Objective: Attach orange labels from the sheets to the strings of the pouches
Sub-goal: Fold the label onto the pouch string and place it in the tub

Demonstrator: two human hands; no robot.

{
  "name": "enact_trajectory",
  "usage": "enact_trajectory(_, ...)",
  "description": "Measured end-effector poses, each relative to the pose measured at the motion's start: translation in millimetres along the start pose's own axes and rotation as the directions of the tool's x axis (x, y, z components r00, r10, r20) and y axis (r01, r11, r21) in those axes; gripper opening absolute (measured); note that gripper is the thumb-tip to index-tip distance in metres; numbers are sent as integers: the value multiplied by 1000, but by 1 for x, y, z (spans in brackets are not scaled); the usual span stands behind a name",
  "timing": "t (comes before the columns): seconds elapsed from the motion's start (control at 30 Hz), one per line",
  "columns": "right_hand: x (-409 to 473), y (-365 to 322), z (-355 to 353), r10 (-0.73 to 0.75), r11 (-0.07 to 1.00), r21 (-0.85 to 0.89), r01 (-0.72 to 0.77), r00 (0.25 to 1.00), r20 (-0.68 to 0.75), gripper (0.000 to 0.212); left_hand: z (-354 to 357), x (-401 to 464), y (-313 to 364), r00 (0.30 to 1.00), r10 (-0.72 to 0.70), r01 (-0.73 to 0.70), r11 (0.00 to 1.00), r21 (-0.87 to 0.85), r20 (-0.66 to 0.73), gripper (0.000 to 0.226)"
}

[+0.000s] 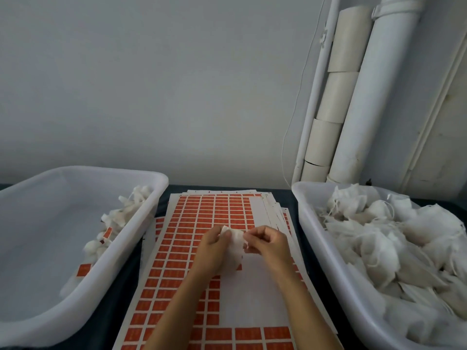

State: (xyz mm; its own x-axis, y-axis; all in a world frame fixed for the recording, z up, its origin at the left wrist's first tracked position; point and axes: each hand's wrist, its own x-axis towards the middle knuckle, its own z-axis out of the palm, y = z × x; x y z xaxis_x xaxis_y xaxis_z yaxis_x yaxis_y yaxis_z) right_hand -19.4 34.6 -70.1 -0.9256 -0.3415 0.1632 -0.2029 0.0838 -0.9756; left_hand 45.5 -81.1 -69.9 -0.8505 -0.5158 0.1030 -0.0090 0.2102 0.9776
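Dark table, label sheets (202,223), pouch (233,245) pinched between left hand (214,248) and right hand (270,245) fingers.

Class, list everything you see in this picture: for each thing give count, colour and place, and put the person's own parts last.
label sheets: a stack, white with orange labels, table centre
left tub: one, white, table left, holding few labelled pouches
right tub: one, white, table right, heaped with white pouches
held pouch: one, white, above the sheets
pipes: several, white, right wall
table: one, dark
left hand: grips the pouch
right hand: pinches at the pouch's edge
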Motion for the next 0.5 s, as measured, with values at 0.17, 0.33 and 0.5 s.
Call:
enact_trajectory(0.17,0,9,15,-30,1000,0,30,998,57,9,-2,-1,-5,999,-47,47,997,-58,6,16)
enact_trajectory(0.33,1,17,12,-117,990,-80,120,992,43,8,0,-5,-5,997,-39,52,981,-185,69,13)
enact_trajectory(0.5,1,19,12,-168,982,-82,168,986,6,11,-2,-5,-3,974,90,-43,974,-222,209,33)
